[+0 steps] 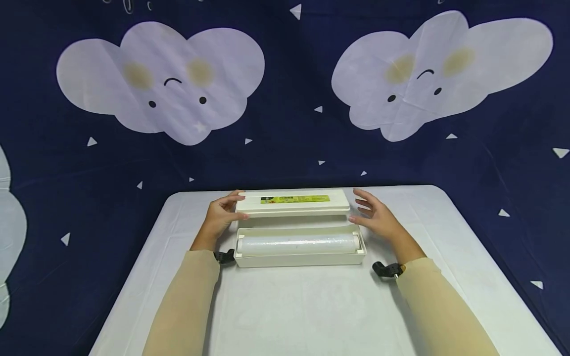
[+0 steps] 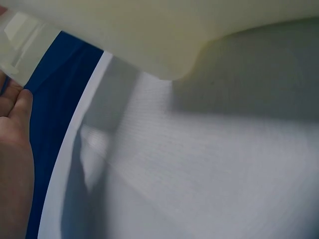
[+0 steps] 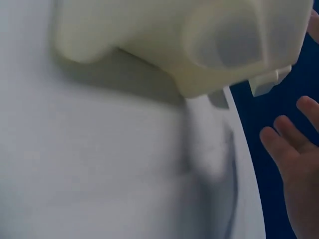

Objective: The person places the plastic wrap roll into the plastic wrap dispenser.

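Note:
My left hand (image 1: 220,212) holds the left end of a white plastic lid (image 1: 293,208), thumb at its front and fingers toward the back. A yellow-green label (image 1: 295,199) runs along the lid's top. The lid stands raised along the back of a long white dispenser box (image 1: 298,260). Inside the box lies a roll of clear plastic wrap (image 1: 298,244). Beside the lid's right end is my right hand (image 1: 378,217), fingers spread and apart from it. In the right wrist view the fingers (image 3: 279,144) point toward the lid's end (image 3: 269,82) with a gap between.
A white cloth covers the table (image 1: 303,306), whose far edge runs just behind the lid. A dark blue curtain (image 1: 294,148) with cloud faces hangs behind it. Black wrist cameras (image 1: 387,270) sit at both cuffs, close to the box's sides.

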A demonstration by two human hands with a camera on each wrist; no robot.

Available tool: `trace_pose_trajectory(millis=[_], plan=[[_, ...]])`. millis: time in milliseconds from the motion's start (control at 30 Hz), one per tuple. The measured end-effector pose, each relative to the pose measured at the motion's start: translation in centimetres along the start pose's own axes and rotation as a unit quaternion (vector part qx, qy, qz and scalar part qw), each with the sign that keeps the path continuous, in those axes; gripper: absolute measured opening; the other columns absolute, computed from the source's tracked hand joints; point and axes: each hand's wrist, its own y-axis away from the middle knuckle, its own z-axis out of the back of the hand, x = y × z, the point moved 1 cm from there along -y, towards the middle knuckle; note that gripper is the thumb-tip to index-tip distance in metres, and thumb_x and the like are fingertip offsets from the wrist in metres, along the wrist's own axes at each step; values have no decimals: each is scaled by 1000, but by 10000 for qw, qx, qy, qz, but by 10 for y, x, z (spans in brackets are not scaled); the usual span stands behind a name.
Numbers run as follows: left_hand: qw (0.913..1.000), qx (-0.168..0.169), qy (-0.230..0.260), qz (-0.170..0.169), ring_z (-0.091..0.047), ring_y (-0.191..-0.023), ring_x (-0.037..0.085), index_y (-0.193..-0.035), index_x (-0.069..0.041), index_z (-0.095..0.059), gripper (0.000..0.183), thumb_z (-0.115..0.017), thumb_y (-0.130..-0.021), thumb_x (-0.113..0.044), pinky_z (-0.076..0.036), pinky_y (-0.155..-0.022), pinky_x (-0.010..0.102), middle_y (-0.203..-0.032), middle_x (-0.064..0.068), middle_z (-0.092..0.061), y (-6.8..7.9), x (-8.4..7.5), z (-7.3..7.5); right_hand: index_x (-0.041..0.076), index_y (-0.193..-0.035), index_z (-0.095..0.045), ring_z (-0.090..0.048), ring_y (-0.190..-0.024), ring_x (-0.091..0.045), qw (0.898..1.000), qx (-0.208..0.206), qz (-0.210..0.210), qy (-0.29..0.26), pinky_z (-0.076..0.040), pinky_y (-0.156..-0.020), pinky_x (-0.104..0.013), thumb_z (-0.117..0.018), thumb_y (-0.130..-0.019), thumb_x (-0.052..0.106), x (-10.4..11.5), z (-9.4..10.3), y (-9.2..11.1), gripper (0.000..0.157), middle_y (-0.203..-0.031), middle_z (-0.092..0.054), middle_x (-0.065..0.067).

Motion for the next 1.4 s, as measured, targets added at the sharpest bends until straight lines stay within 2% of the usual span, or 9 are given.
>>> trace_pose_trajectory(millis=[133, 300, 500, 633, 767, 933, 1067, 1400], plan=[[9999, -5, 110, -29, -47, -144, 24, -122, 12, -70, 59, -91, -67, 19, -37, -115, 25, -150, 17, -57, -1, 0, -2, 14, -168, -26, -29, -149, -49, 9981, 528, -311, 95, -28, -119, -62, -87, -89, 8, -6, 4, -14, 99, -171, -21, -14], [9997, 60, 213, -71, -48, -143, 25, -120, 13, -71, 58, -90, -65, 22, -38, -116, 27, -148, 19, -58, -2, -1, -4, 15, -169, -23, -29, -151, -44, 9945, 913, -492, 126, -28, -121, -57, -88, -90, 13, -11, 3, -24, 102, -172, -20, -12], [9997, -10, 257, -54, -49, -143, 25, -117, 13, -71, 56, -88, -66, 24, -37, -116, 27, -148, 20, -58, -3, -3, -5, 13, -168, -27, -29, -152, -39, 9952, 757, -607, 150, -32, -120, -50, -88, -89, 15, -8, 1, -30, 100, -172, -23, -8], [9994, 36, 347, -71, -48, -143, 26, -119, 17, -68, 56, -87, -67, 26, -37, -116, 27, -148, 22, -57, -2, -3, -5, 10, -167, -30, -28, -153, -34, 9958, 692, -569, 186, -28, -123, -47, -88, -89, 13, -5, 0, -32, 97, -170, -26, -8], [9993, 67, 352, -70, -48, -144, 27, -119, 20, -66, 56, -86, -67, 26, -36, -116, 27, -148, 24, -56, -3, -3, -5, 7, -165, -32, -29, -153, -33, 9960, 687, -541, 203, -25, -124, -48, -87, -89, 11, -3, -1, -33, 94, -169, -30, -10], [9998, 98, 191, 6, -46, -145, 26, -120, 15, -69, 56, -88, -68, 23, -36, -116, 27, -150, 24, -54, -2, -4, -3, 7, -164, -36, -29, -153, -32, 9966, 576, -473, 364, -24, -124, -48, -88, -88, 11, 1, 0, -34, 92, -168, -33, -11], [9998, 146, 133, 68, -46, -145, 25, -120, 11, -71, 56, -89, -68, 21, -36, -116, 26, -151, 20, -55, 0, -4, -2, 7, -162, -40, -30, -153, -33, 9975, 477, -423, 293, -24, -124, -48, -89, -87, 8, 5, 0, -33, 90, -166, -36, -12], [9989, 469, 12, -86, -43, -147, 30, -122, 15, -67, 56, -88, -70, 20, -33, -118, 26, -152, 23, -53, 3, -11, -2, 8, -164, -37, -30, -153, -32, 9974, 389, -546, 280, -23, -125, -48, -91, -85, 12, 8, 0, -28, 95, -164, -40, -11]])
